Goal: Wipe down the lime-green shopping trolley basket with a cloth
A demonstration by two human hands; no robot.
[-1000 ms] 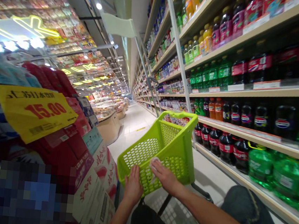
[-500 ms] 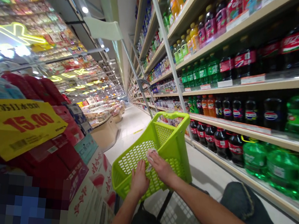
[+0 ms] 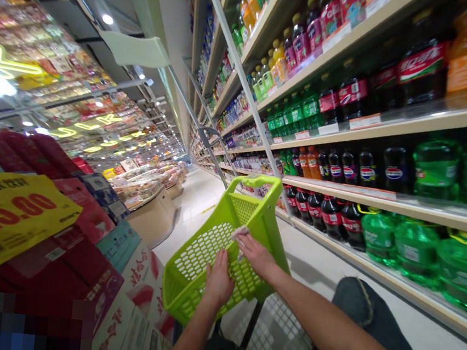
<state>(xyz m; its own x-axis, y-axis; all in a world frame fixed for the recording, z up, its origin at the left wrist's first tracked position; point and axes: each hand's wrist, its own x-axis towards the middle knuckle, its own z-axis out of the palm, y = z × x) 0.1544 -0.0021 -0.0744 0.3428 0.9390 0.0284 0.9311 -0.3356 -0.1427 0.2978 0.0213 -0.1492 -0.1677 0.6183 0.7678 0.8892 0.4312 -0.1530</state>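
Note:
A lime-green plastic basket [image 3: 230, 251] with a lattice of holes stands tilted in view in front of me, its handle at the far end. My left hand [image 3: 219, 278] rests on its near side, fingers extended and close together, with nothing seen in it. My right hand [image 3: 254, 254] presses a crumpled pale cloth [image 3: 241, 234] against the basket's top edge. Part of the cloth is hidden under the fingers.
Shelves of soda bottles [image 3: 332, 216] run along the right. Stacked cartons and a yellow price sign [image 3: 19, 212] stand close on the left. A metal ladder [image 3: 243, 68] leans by the shelves; the white aisle floor [image 3: 201, 188] stretches ahead.
The view has turned slightly right, so the basket and shelves appear further left. My right hand with the cloth has moved a little up along the basket's edge; my left hand stays on the basket.

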